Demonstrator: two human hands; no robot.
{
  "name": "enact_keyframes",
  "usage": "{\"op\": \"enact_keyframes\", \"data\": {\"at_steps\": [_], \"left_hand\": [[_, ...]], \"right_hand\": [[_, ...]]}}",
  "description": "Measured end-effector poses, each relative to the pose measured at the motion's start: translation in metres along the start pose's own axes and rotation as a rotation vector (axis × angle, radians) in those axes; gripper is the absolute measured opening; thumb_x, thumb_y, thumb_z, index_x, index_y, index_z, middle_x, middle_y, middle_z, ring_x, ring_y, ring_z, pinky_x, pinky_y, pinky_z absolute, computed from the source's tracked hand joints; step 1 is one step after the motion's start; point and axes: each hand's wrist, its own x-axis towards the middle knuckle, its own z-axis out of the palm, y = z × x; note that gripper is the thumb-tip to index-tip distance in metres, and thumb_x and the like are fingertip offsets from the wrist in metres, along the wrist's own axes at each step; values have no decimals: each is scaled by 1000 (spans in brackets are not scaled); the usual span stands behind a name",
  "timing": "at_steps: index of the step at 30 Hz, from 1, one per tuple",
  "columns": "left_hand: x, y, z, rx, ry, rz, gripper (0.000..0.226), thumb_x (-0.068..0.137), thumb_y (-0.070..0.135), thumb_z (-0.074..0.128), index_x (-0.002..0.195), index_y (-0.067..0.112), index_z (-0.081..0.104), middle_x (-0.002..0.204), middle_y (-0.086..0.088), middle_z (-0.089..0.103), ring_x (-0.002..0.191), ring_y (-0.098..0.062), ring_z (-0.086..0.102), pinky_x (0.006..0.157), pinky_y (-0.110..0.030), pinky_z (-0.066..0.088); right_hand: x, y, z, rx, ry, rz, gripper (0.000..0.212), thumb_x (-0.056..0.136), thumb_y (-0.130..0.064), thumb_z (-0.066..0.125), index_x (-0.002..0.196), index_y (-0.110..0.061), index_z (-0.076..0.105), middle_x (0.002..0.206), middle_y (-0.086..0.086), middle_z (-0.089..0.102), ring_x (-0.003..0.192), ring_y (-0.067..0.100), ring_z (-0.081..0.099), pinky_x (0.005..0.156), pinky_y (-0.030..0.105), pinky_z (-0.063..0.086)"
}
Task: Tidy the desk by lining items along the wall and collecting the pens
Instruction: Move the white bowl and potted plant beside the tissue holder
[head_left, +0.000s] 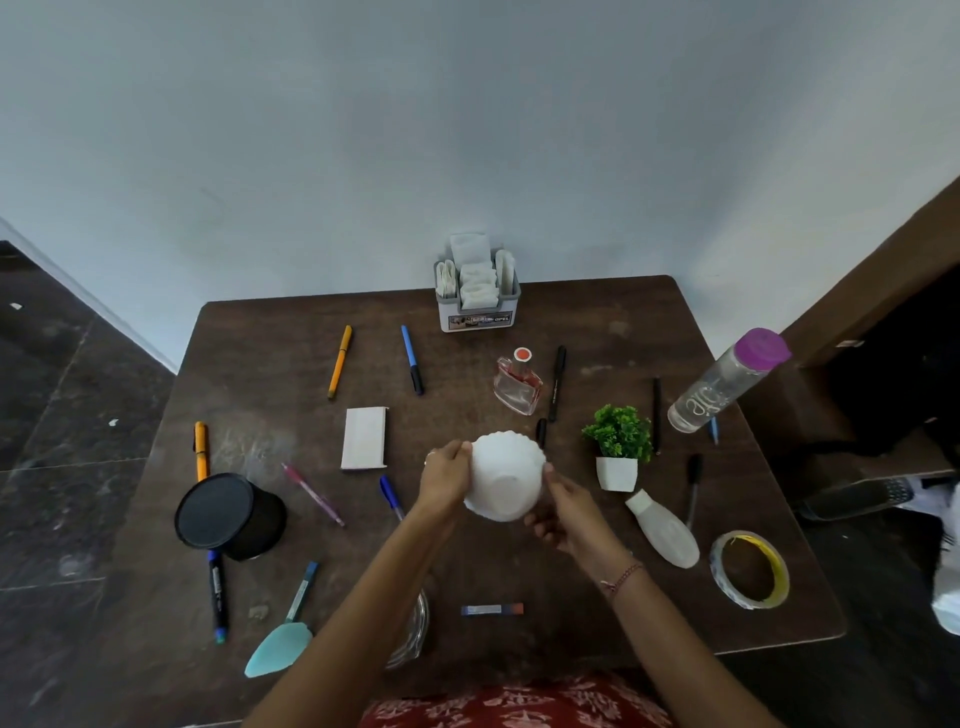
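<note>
Red patterned cloth (519, 706) fills the bottom edge, and 2 bare forearms reach from it over the brown desk (597, 312), whose far side meets a pale wall (467, 130). Over the desk's middle both hands hold a white bowl (506, 475) with a scalloped rim, tipped so its base faces the camera. The left hand (444, 480) curls round the bowl's left side, fingers at the rim. The right hand (566, 512) cups its lower right side, thumb laid on the bowl's wall.

A clear water bottle (727, 382) with a purple cap stands at the right edge. A black lidded container (231, 514) sits at the left. A grey tissue caddy (475, 291) stands against the wall. A tape roll (748, 569) lies flat near the right front corner, with a white bottle (662, 530) on its side just beside it. A potted plant (618, 447) stands right of the bowl, a perfume bottle (517, 384) beyond it and a white box (364, 438) to its left. A teal spatula (283, 639) lies at the left front. A glass dish (415, 629) shows partly under the left forearm.

Pens lie scattered singly:
- An orange pen (340, 361) and a blue pen (412, 358) lie toward the wall.
- A black pen (557, 382) lies beside the perfume bottle.
- An orange marker (201, 449) and a black marker (217, 595) lie either side of the container.
- A pink pen (313, 493) and a blue-capped pen (390, 496) lie between the container and the left wrist.
- A thin dark pen (656, 413) and a black-capped pen (693, 488) lie right of the plant.

A small eraser (492, 609) lies between the forearms.
</note>
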Motion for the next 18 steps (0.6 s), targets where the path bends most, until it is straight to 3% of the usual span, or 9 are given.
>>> {"op": "enact_keyframes", "data": {"at_steps": [2, 5, 8, 11, 14, 16, 18], "left_hand": [[-2, 18, 1, -62, -24, 68, 31, 101, 21, 35, 110, 5, 61, 122, -14, 48, 107, -26, 51, 86, -36, 43], [1, 50, 4, -185, -23, 175, 28, 101, 21, 37, 86, 17, 60, 115, -15, 44, 93, -17, 48, 84, -33, 43], [6, 84, 6, -248, -60, 240, 27, 100, 17, 39, 79, 17, 56, 106, -13, 50, 88, -14, 48, 76, -29, 40], [16, 115, 10, -214, -31, 250, 27, 96, 17, 42, 73, 16, 55, 105, -7, 51, 95, -18, 47, 81, -33, 38], [31, 148, 15, -161, -12, 345, 25, 95, 20, 45, 78, 11, 61, 90, -9, 58, 84, -17, 50, 74, -31, 39], [44, 171, 18, -105, -22, 427, 16, 93, 18, 52, 87, 11, 65, 91, -6, 62, 81, -14, 54, 73, -29, 42], [63, 188, 21, -89, -1, 446, 15, 86, 9, 61, 98, 16, 68, 91, -1, 61, 83, -14, 56, 75, -29, 49]], "right_hand": [[-3, -21, -7, 8, 27, -41, 42, 95, -52, 36, 102, -15, 55, 50, 8, 60, 40, 14, 55, 41, 19, 42], [-6, -52, -14, 59, 51, -134, 57, 94, -57, 32, 102, -7, 59, 53, 10, 64, 43, 18, 60, 43, 22, 50], [-11, -81, -16, 68, 88, -275, 46, 96, -48, 37, 79, -12, 60, 67, 7, 64, 53, 17, 62, 45, 24, 51], [-1, -108, -27, -60, 122, -443, 34, 98, -30, 44, 68, -17, 52, 72, 3, 56, 48, 10, 56, 39, 18, 42], [14, -135, -39, -186, 91, -557, 7, 96, -16, 47, 93, -15, 53, 91, -3, 54, 63, 9, 58, 47, 22, 47], [29, -154, -46, -228, 138, -646, 29, 91, -8, 50, 116, -23, 46, 104, -9, 51, 85, 12, 57, 56, 28, 55], [47, -175, -53, -233, 253, -674, 44, 87, -7, 56, 126, -20, 40, 113, 0, 52, 92, 16, 56, 63, 28, 56]]}}
